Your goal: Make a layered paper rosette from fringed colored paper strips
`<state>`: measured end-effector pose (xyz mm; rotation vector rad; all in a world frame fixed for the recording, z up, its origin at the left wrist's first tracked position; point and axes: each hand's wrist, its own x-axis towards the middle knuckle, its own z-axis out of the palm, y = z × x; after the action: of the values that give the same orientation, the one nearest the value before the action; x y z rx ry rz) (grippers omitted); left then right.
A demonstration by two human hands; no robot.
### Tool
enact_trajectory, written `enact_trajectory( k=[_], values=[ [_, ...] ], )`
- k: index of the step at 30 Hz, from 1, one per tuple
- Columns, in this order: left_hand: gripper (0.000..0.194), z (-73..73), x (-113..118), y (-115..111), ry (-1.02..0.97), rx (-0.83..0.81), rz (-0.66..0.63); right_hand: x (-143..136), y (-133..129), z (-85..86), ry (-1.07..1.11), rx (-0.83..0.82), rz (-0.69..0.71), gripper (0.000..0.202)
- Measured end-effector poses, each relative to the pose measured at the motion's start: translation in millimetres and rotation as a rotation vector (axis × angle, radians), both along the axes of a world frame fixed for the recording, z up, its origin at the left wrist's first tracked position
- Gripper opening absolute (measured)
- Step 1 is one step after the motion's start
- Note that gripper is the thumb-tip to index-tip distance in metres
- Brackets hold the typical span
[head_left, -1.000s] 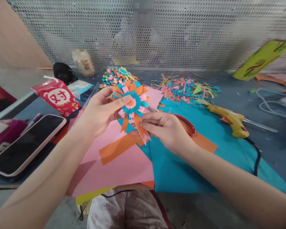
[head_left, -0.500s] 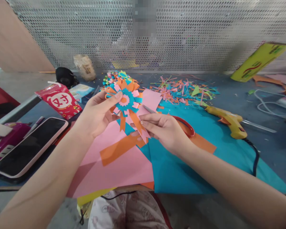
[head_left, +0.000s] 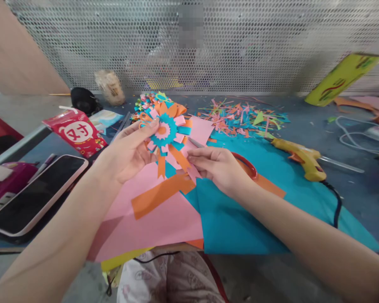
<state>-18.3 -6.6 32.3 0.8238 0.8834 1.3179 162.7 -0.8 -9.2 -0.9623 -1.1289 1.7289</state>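
My left hand [head_left: 129, 145] pinches the left edge of a layered paper flower [head_left: 163, 131] in blue, pink and orange. Ribbon tails hang below it, two orange and one pink. My right hand [head_left: 219, 166] has its fingers closed on the lower end of the right-hand tails [head_left: 180, 158]. Red-handled scissors [head_left: 246, 164] lie behind my right hand, their tip showing above its fingers. Beneath are pink paper [head_left: 151, 227], an orange strip [head_left: 158, 195] and blue paper [head_left: 240, 223].
Paper scraps [head_left: 243, 120] lie at the back. A yellow glue gun [head_left: 300, 158] rests on the right, below a tilted yellow box [head_left: 344, 80]. On the left are a phone [head_left: 38, 193], a red snack bag [head_left: 78, 132] and a black object [head_left: 84, 100].
The flower has turned slightly in my left hand. My right fingers have closed more around the tails, and the fingers seen beneath them are now out of sight.
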Motion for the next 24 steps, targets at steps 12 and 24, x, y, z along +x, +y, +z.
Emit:
enact_trajectory(
  k=[12,24],
  values=[
    [0.005,-5.9,5,3,0.032,-0.014,-0.010,-3,-3,0.1,-0.039,0.066,-0.047,0.015],
    [0.005,-6.9,11,1,0.090,0.025,0.028,-1,-10,3.2,-0.058,0.130,0.038,0.023]
  ],
)
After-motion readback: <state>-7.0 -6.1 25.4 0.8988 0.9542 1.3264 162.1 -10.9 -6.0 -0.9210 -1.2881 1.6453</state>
